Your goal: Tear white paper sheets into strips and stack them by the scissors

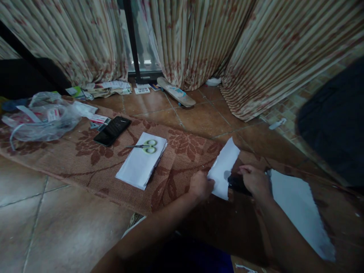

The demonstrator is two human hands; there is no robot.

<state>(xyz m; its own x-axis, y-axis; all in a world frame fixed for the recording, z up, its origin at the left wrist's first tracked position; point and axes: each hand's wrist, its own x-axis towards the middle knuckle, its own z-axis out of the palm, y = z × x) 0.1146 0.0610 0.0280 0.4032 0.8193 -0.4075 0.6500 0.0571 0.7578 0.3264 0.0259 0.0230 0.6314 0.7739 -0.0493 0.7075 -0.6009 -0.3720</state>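
Observation:
My left hand (201, 185) is closed on the left edge of a white sheet of paper (224, 167), narrow and with uneven edges, tilted up from the cloth. My right hand (256, 182) is at the paper's right side, thumb and fingers pressed together; what they hold, if anything, I cannot make out. Between that hand and the paper lies a dark object (238, 184), too dim to name. A small grey round patch shows on the paper. Right of my right hand lies a larger white sheet (298, 208) with a ragged edge.
Green-handled scissors (149, 146) rest on a stack of white paper (136, 170). Left of it are a black phone (112, 131) and a clear plastic bag (48, 121). A patterned brown cloth (93, 163) lies underneath. On the tiled floor beyond stands a skateboard (178, 94) by the curtains (199, 41).

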